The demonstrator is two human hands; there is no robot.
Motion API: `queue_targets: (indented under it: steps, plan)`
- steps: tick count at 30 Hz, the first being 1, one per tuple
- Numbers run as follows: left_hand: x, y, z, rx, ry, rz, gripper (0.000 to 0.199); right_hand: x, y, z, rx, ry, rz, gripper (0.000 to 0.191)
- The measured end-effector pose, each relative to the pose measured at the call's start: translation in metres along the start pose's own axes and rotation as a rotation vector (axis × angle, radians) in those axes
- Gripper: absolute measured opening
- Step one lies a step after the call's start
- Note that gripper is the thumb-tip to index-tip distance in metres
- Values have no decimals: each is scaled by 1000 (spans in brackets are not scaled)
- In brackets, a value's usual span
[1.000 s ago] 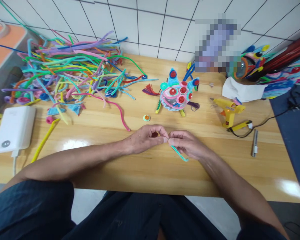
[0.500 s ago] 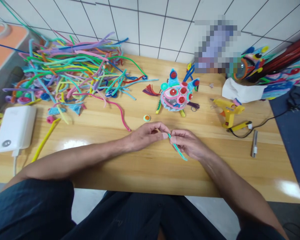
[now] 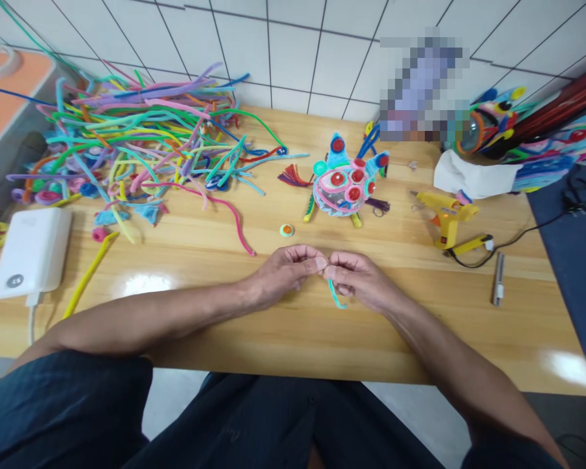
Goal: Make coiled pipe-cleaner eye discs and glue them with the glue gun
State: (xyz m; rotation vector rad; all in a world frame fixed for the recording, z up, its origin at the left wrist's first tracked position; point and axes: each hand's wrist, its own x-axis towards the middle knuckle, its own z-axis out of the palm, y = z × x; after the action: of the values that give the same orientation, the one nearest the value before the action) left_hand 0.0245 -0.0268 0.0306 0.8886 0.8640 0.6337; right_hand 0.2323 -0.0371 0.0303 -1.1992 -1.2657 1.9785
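Both my hands meet above the front of the table, fingertips almost touching. A turquoise pipe cleaner (image 3: pixel 335 294) is pinched between them, its free tail hanging below the fingers and curving at the tip. My left hand (image 3: pixel 293 270) is closed at the pipe cleaner's upper end, which the fingers hide. My right hand (image 3: pixel 359 277) pinches it with thumb and forefinger just beside the left. Beyond the hands stands a colourful pipe-cleaner figure (image 3: pixel 344 185) with red discs, blue horns and tassels. A small round coil (image 3: pixel 286 230) with an orange centre lies in front of it.
A large heap of pipe cleaners (image 3: pixel 146 137) covers the back left. At the left stands a white power bank (image 3: pixel 32 254) with a cable. A yellow glue gun (image 3: pixel 446 218), a slim metallic tool (image 3: pixel 499 280) and white paper (image 3: pixel 469 176) lie on the right.
The turquoise pipe cleaner's tail has swung from slanting down-right to hanging more steeply, now with a bent tip. My fingertips have shifted slightly left and stay together.
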Motion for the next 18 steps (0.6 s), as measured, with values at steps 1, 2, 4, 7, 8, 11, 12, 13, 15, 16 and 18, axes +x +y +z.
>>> queue_targets:
  steps: [1, 2, 4, 7, 8, 11, 12, 13, 15, 16, 18]
  plan:
    - [2, 2, -2, 22, -28, 2, 45, 0, -2, 0, 13, 1, 23, 44]
    - [4, 4, -4, 79, -66, 18, 45, -1, -4, -1, 28, 1, 46, 44]
    - [6, 12, -8, 237, -134, 82, 40, -2, -8, -3, 50, -1, 86, 42]
    - [6, 20, -14, 444, -185, 214, 28, -3, -8, -7, 36, -27, 98, 40]
    - [5, 22, -14, 494, -194, 248, 25, -2, -7, -8, 18, -39, 99, 39]
    - [2, 21, -14, 539, -185, 275, 21, -2, -2, -9, -31, -60, 88, 38]
    - [2, 19, -12, 510, -167, 265, 22, -2, -1, -8, -38, -55, 77, 38]
    - [1, 17, -11, 465, -144, 251, 23, -2, 0, -8, -39, -44, 61, 39]
    - [0, 10, -6, 333, -88, 204, 27, -1, 1, -5, -23, -17, 24, 39]
    - [0, 6, -4, 250, -57, 170, 30, -1, 1, -3, -8, -5, 7, 40]
    - [-1, -1, 1, 76, 6, 85, 38, 1, 2, -1, 22, 9, -15, 40]
